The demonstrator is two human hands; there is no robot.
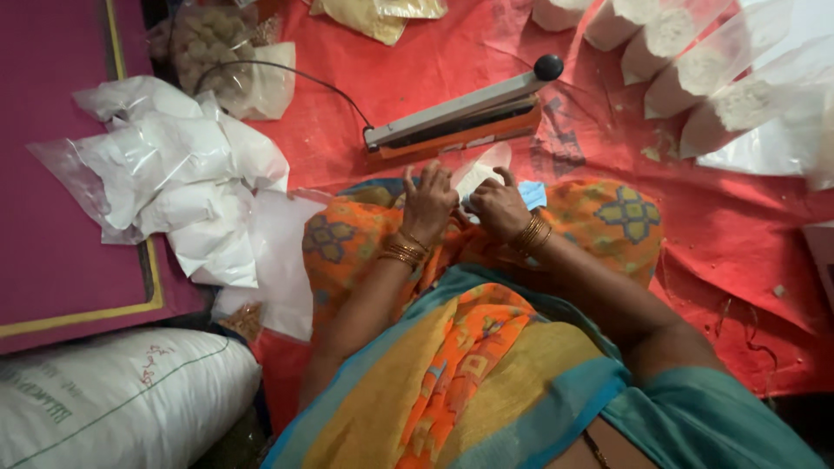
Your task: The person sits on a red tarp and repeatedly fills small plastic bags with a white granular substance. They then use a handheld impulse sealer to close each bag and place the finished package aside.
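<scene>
- The left hand and the right hand meet over the person's lap, just this side of the heat sealer, both working on a small clear pouch of white powder.
- The pouch lies with its mouth toward the heat sealer, probably so the open end can be flattened close to the sealing bar.
- Left grip: fingers curled nearly closed, pinching the pouch's near edge; the thumb is hidden, so how firm the hold is cannot be judged.
- Right grip: fingers bent over the pouch's other side, closed on the film and a bit of blue material beneath it.
- The heat sealer sits with its arm raised, black knob at the far-right end, its cord running off to the left.
- Left of the heat sealer, a heap of filled packets rests on the red sheet.
- Right of the heat sealer, a row of powder-filled bags lies waiting.
</scene>
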